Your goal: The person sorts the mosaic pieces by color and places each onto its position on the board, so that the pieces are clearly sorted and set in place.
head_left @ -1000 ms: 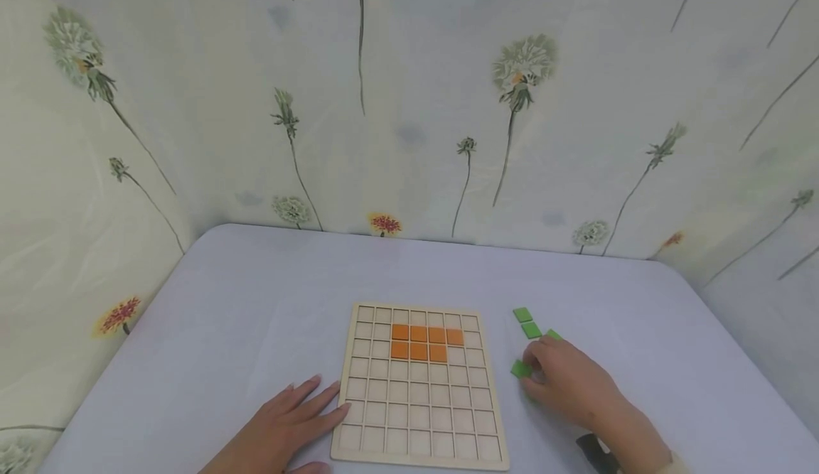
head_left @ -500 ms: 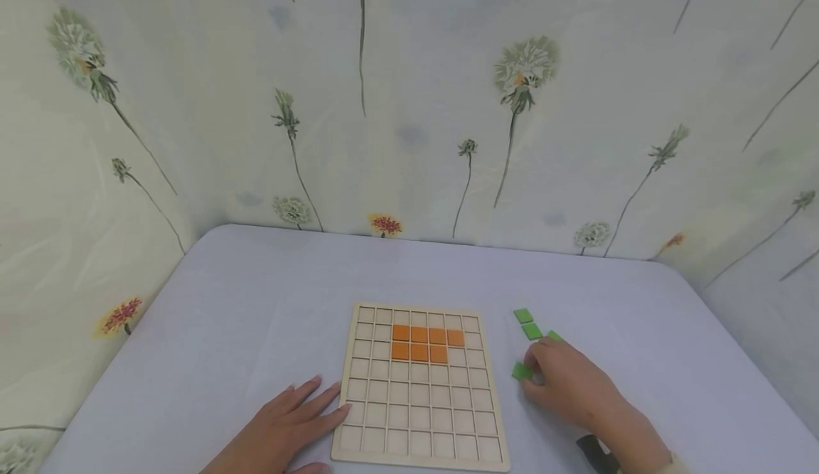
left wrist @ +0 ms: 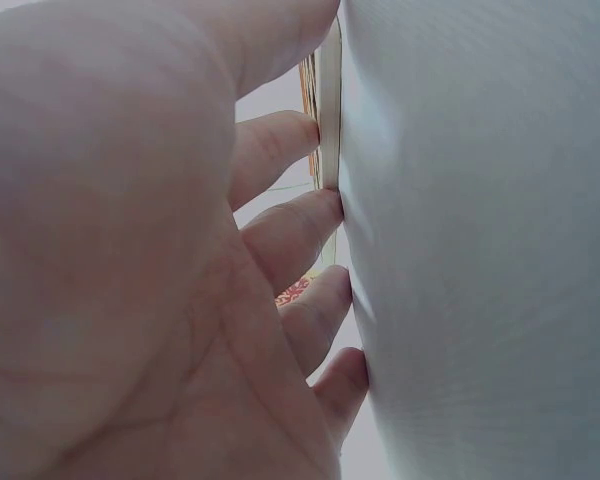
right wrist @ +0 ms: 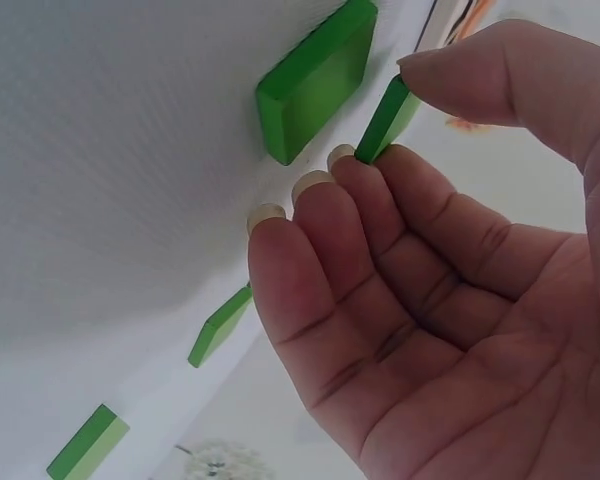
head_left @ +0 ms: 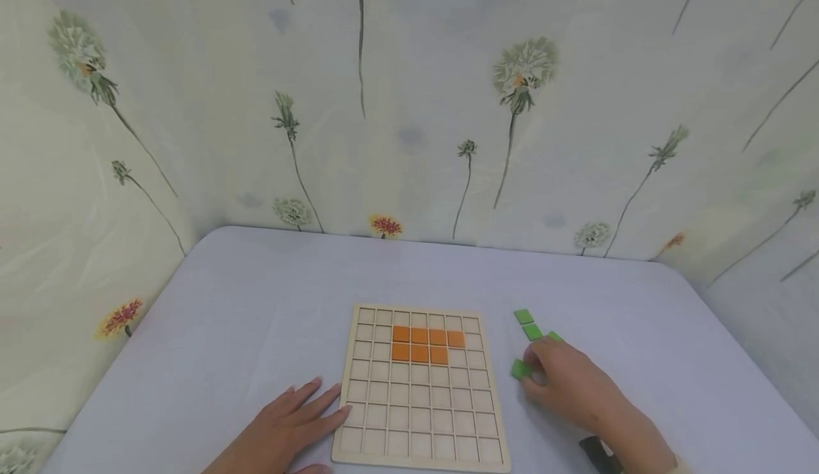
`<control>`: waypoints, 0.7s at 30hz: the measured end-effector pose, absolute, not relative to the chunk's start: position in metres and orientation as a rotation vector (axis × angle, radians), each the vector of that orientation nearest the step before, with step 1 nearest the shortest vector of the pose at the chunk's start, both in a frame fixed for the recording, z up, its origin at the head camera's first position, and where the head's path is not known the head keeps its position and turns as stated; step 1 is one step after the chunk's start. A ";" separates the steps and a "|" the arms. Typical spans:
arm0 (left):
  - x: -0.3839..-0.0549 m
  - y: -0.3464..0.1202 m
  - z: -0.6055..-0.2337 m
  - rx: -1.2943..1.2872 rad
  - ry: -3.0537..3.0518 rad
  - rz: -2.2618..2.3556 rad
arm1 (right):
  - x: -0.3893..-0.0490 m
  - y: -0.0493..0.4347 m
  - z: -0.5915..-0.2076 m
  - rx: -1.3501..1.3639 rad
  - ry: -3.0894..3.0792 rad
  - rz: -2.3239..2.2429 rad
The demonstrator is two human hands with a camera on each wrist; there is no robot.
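In the head view, my left hand lies with spread fingers at the left edge of a pale wooden grid board, its fingertips touching the rim. Several orange square tiles fill cells in two upper rows. Right of the board, my right hand pinches a thin green square tile between thumb and index finger, as the right wrist view shows. Another green tile is close beside it. Two more green tiles lie beyond the hand, and a third is partly hidden behind the knuckles.
A white cloth covers the table. Behind it stands a curtain printed with dandelions. A dark strap-like object shows beside the right wrist.
Almost nothing differs. Both hands and the tiles stay in place, with only a slight shift of the head view.
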State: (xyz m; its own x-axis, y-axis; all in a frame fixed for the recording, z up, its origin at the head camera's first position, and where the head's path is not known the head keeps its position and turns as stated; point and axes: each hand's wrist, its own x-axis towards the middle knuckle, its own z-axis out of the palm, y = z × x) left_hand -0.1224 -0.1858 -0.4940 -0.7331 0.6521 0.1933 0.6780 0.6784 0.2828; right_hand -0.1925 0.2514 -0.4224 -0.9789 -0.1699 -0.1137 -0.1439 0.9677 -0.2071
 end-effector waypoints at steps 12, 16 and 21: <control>-0.123 -0.187 -0.496 -1.124 -2.763 -0.525 | -0.188 0.243 -0.415 -0.278 2.998 -0.360; -0.123 -0.188 -0.497 -1.133 -2.693 -0.482 | -0.184 0.237 -0.411 -0.346 3.014 -0.393; -0.122 -0.188 -0.496 -1.134 -2.716 -0.496 | -0.179 0.225 -0.404 -0.447 3.028 -0.427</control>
State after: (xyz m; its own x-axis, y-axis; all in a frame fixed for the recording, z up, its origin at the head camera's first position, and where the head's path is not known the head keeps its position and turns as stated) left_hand -0.1224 -0.1875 -0.4962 -0.7011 0.6610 0.2674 0.7129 0.6584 0.2415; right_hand -0.1793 0.2250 -0.4044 -0.9568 -0.2905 -0.0098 -0.2765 0.9199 -0.2781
